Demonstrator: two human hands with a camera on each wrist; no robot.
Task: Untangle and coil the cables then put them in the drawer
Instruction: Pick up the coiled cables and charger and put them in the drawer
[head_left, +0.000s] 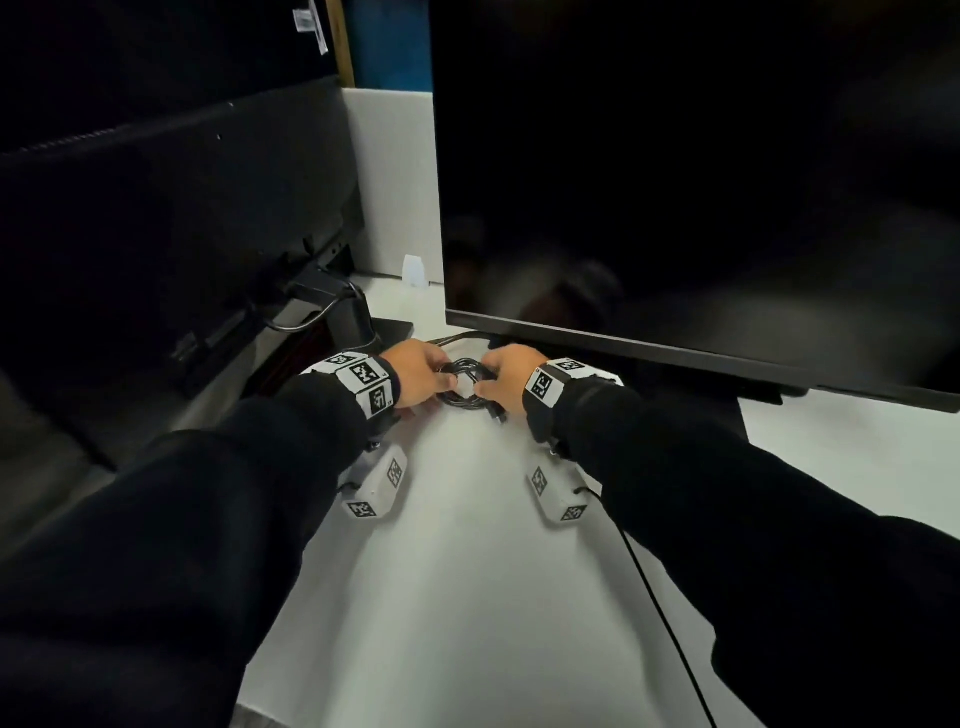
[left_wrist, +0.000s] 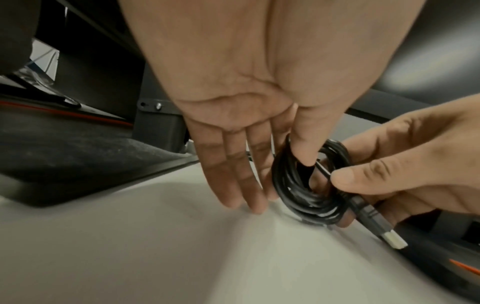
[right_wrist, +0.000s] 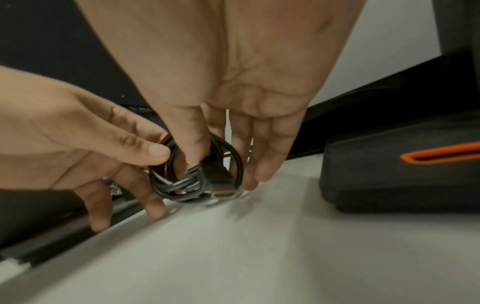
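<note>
Nearest: two dark sleeves reach forward over a white table, each wrist carrying a marker-tagged band.

Mid-field: left hand and right hand meet at a small black cable coil, held just above or on the table surface — contact not clear.

Left grip: thumb hooked through the coil, pinching the loops against the index finger; the other fingers extended, tips down at the table.

Right grip: thumb and forefinger closed on the free tail of the cable, beside the coil; thumb sits inside the loop. A USB plug sticks out past the right hand, loose, unwrapped.

Far: large dark monitor directly behind the hands, its lower edge close over them. A second dark screen at left, with its stand. White partition between them. Dark block with an orange slot on the table to the right. No drawer in any view.

Step, by my reading: coiling nearly done, loops gathered, only the tail end loose.

Next move likely calls for tucking or wrapping the plug end round the bundle while the left pinch keeps the loops from springing apart. After that, find the drawer. Whether more cables remain: cannot tell.
</note>
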